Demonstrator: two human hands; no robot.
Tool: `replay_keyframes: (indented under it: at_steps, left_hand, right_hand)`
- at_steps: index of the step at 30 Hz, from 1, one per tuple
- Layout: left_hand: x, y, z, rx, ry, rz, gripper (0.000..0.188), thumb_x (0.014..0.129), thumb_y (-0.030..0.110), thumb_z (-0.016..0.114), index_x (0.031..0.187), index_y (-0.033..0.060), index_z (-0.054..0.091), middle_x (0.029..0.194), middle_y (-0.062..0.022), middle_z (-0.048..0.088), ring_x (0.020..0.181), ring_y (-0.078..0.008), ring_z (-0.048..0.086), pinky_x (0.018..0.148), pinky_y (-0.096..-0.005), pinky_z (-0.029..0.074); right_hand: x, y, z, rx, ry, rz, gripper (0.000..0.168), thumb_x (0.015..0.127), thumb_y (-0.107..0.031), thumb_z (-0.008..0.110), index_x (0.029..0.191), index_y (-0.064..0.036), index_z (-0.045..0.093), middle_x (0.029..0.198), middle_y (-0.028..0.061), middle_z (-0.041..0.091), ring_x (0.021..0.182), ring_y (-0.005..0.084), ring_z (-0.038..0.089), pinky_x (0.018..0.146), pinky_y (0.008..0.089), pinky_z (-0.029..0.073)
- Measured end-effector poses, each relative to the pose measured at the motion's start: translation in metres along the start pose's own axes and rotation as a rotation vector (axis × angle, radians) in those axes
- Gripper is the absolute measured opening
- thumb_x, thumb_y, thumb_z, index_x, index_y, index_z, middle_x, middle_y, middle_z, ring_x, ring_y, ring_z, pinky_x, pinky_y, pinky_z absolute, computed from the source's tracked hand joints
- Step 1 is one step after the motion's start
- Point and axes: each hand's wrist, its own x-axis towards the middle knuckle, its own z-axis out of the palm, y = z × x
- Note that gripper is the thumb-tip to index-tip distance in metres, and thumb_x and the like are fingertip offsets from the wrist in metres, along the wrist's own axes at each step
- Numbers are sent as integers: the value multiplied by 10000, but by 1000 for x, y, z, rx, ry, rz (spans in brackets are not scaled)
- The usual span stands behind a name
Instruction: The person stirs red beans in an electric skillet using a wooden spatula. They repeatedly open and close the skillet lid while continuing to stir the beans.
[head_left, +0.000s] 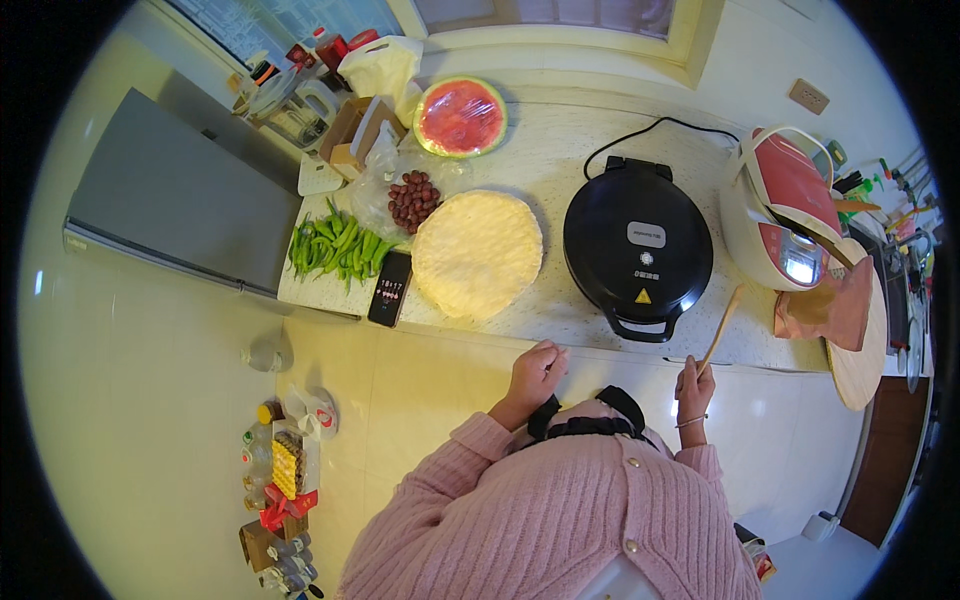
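My right hand (695, 386) grips a thin wooden utensil (721, 328), its far end pointing up over the counter's front edge. My left hand (536, 375) is curled into a loose fist just off that edge, and nothing shows in it. In front of me sits a round black electric griddle (622, 232) with its lid down and its handle towards me. To its left on the speckled counter (555, 300) lies a large pale round flatbread or dough sheet (476, 253). What is inside the griddle is hidden.
Left on the counter are green peppers (334, 244), a phone (390, 289), red dates (413, 201) on plastic and a film-wrapped watermelon half (460, 117). A rice cooker (784, 210), a pinkish bag (832, 304) and a round wooden board (859, 367) stand right. The griddle's cord (637, 135) runs behind.
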Motion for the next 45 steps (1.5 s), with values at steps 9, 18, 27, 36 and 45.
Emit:
replay_keyframes:
  at_steps: [9, 18, 27, 36, 45]
  left_hand:
    - [-14, -4, -8, 16, 33, -57, 226, 803, 90, 517, 625, -44, 550, 616, -143, 522, 547, -233, 508, 503, -300, 405]
    - [-16, -1, -4, 27, 46, -34, 233, 802, 91, 523, 606, -34, 538, 609, -137, 522, 534, -226, 502, 496, -293, 397]
    - [-13, 3, 5, 43, 23, -13, 232, 802, 93, 530, 607, -33, 536, 605, -134, 517, 520, -229, 496, 494, -295, 395]
    - [-12, 4, 8, 52, 19, 5, 218, 794, 78, 528, 609, -36, 534, 605, -140, 518, 530, -241, 510, 494, -297, 402]
    - [-15, 4, 6, 43, 25, -20, 223, 794, 85, 533, 606, -35, 534, 607, -141, 525, 521, -243, 512, 488, -298, 401]
  right_hand:
    - [2, 4, 9, 25, -64, 8, 208, 853, -121, 513, 683, -97, 395, 488, -48, 346, 379, 25, 313, 328, 174, 241]
    - [3, -1, 9, 20, -78, 24, 224, 852, -137, 518, 680, -102, 379, 468, -46, 352, 364, 26, 311, 320, 175, 246]
    - [8, 6, -1, 22, -66, 7, 222, 850, -134, 522, 679, -97, 384, 491, -45, 362, 378, 29, 317, 330, 176, 249]
    - [7, 7, -4, 46, -62, 29, 201, 850, -131, 522, 690, -89, 407, 494, -47, 367, 384, 24, 318, 335, 174, 249]
    - [6, 5, 0, -16, -57, 9, 215, 850, -132, 520, 679, -91, 397, 473, -46, 356, 366, 28, 310, 322, 184, 235]
